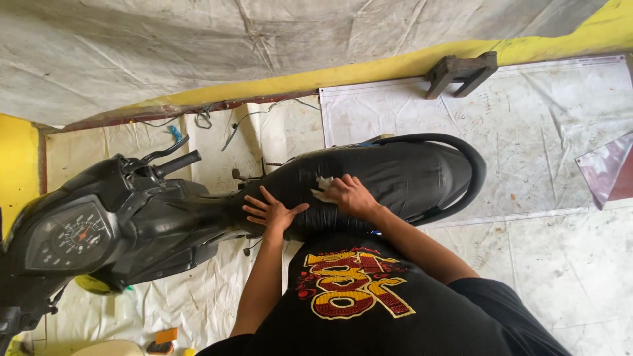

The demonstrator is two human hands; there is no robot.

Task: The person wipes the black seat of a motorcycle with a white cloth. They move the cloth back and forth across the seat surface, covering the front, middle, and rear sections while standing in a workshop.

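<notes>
Two hands on the black scooter seat: our left hand lies flat and released, bracing; our right hand clenches a pale cloth against it.

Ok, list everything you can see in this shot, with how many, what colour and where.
Scooter: one, black, lying across the middle.
Seat: one, black, under both hands.
Speedometer: one, dark with white marks, far left.
Handlebar grip: one, black, upper left.
Cloth: one, whitish, under the right hand.
Wooden stool: one, brown, top right by the yellow wall.
Floor sheets: whitish, covering the ground.
Left hand: flat on the seat's front.
Right hand: fingers pressing the cloth.
</notes>
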